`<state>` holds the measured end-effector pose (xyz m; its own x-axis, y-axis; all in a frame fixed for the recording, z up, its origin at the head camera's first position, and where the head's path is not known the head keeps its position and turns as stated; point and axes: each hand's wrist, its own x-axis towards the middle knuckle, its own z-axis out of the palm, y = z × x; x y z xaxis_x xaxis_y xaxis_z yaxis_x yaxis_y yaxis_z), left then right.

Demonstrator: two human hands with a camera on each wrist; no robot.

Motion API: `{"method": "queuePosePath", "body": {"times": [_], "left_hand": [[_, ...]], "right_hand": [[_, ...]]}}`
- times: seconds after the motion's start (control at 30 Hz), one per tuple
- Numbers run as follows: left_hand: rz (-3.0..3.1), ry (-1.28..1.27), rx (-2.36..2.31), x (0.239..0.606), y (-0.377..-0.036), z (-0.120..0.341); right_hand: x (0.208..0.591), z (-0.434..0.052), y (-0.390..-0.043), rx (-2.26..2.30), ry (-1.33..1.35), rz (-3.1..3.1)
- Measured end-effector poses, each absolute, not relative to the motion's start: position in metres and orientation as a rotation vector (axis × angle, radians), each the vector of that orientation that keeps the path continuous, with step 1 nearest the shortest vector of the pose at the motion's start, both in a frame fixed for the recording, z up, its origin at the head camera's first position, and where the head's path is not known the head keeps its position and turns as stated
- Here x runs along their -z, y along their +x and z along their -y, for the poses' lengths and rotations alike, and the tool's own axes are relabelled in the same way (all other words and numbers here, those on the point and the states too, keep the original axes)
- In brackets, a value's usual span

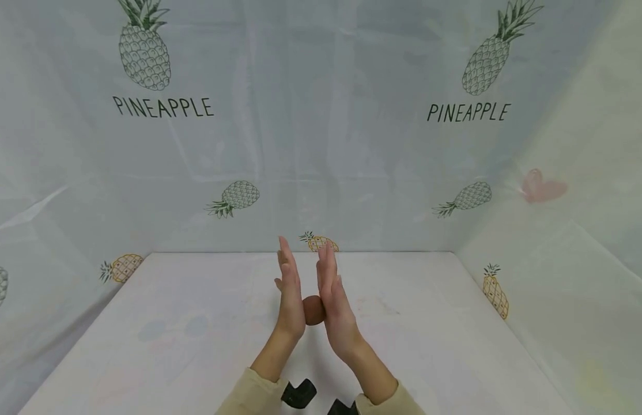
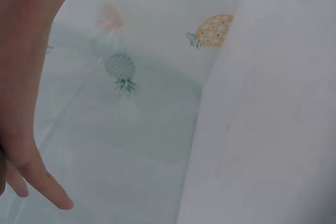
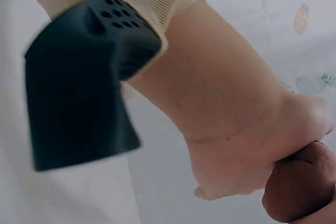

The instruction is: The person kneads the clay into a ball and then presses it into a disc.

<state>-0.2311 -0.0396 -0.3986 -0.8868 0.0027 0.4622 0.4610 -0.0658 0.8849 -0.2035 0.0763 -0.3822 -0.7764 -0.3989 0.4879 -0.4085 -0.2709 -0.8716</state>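
A brown clay ball (image 1: 314, 311) is pressed between two palms in the head view, and its cracked surface shows at the lower right of the right wrist view. My left hand (image 1: 291, 300) touches it from the left, fingers straight and pointing up and away. From the other side my right hand (image 1: 338, 314) presses on it, its fingers extended too. Both hands seem raised above the white table. In the left wrist view, part of a hand (image 2: 18, 103) runs down the left edge; the ball is out of that view.
The white tabletop (image 1: 196, 357) stretches around the hands. Behind and beside it hangs a pale sheet (image 1: 321, 132) printed with pineapples. Near each cuff sits a black wrist mount (image 1: 299, 394); one shows large in the right wrist view.
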Motion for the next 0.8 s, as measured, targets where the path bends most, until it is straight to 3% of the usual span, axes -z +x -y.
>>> {"method": "queuePosePath", "body": {"times": [0.43,0.8], "left_hand": [[1.898,-0.868,2.162,0.405,-0.211,0.012],[1.761,-0.884,2.129,0.389,-0.208,0.023]], "right_hand": [[0.377,-0.099,-0.217,-2.072,0.92,1.804],[0.393,-0.088,-0.222,-2.194,0.966,1.888]]}}
